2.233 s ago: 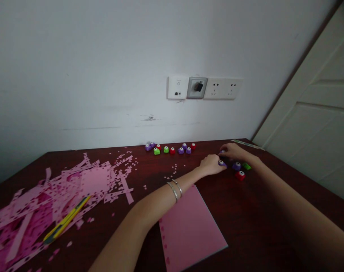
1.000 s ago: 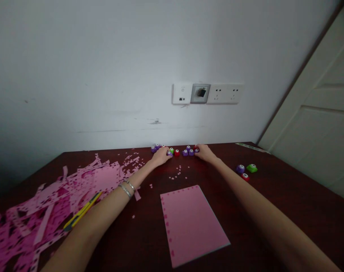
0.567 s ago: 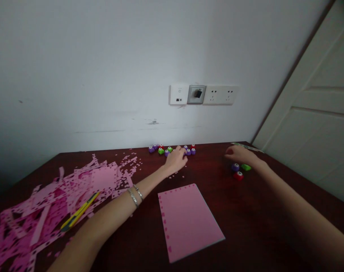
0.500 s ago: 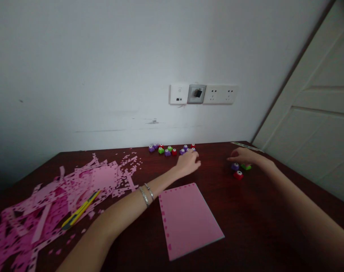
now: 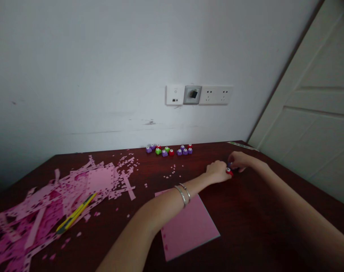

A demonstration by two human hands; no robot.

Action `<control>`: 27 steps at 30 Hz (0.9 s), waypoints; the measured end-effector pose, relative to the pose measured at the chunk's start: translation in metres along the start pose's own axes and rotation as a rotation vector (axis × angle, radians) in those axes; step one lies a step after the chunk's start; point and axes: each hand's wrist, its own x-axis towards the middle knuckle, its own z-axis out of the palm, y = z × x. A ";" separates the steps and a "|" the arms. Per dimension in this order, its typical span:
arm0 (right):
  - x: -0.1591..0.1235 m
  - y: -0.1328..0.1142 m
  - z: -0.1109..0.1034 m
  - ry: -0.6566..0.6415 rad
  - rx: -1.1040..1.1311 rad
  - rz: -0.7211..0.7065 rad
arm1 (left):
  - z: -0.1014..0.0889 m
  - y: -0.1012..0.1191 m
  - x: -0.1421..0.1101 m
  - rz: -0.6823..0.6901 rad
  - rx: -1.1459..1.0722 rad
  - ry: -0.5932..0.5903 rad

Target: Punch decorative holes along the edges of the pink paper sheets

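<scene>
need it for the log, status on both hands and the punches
Left hand at red punch; right hand at purple punch; grips unclear. Left forearm over pink sheet.

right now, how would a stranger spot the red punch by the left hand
On the dark table, look beyond the pink sheet, toward its right. The red craft punch is at the left hand; red sets it apart from the purple craft punch by the right hand.
</scene>
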 end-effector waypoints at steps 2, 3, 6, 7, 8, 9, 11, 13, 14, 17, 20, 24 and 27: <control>-0.008 -0.003 -0.003 -0.056 0.081 -0.076 | -0.023 -0.017 -0.009 0.014 -0.260 -0.061; -0.014 -0.007 -0.005 -0.098 0.151 -0.138 | -0.037 -0.026 -0.015 0.024 -0.436 -0.105; -0.038 -0.029 -0.010 -0.251 0.456 -0.352 | -0.081 -0.054 -0.044 0.042 -0.945 -0.330; -0.047 -0.037 -0.011 -0.289 0.548 -0.402 | -0.095 -0.062 -0.055 0.049 -1.074 -0.390; -0.054 -0.046 -0.011 -0.338 0.628 -0.444 | -0.107 -0.069 -0.067 0.066 -1.164 -0.430; -0.060 -0.054 -0.010 -0.376 0.712 -0.484 | -0.118 -0.074 -0.078 0.104 -1.227 -0.450; -0.069 -0.069 -0.005 -0.458 0.854 -0.561 | -0.133 -0.082 -0.097 0.145 -1.279 -0.462; -0.073 -0.080 0.003 -0.534 0.953 -0.609 | -0.139 -0.086 -0.112 0.155 -1.272 -0.461; -0.074 -0.085 0.007 -0.568 0.988 -0.623 | -0.139 -0.087 -0.117 0.150 -1.256 -0.462; -0.077 -0.097 0.020 -0.648 1.077 -0.664 | -0.136 -0.088 -0.126 0.134 -1.221 -0.453; -0.080 -0.105 0.027 -0.700 1.113 -0.701 | -0.131 -0.087 -0.131 0.141 -1.244 -0.451; -0.079 -0.110 0.028 -0.649 1.063 -0.678 | -0.132 -0.087 -0.133 0.151 -1.257 -0.427; -0.067 -0.113 0.028 -0.498 0.885 -0.620 | -0.136 -0.092 -0.133 0.147 -1.275 -0.340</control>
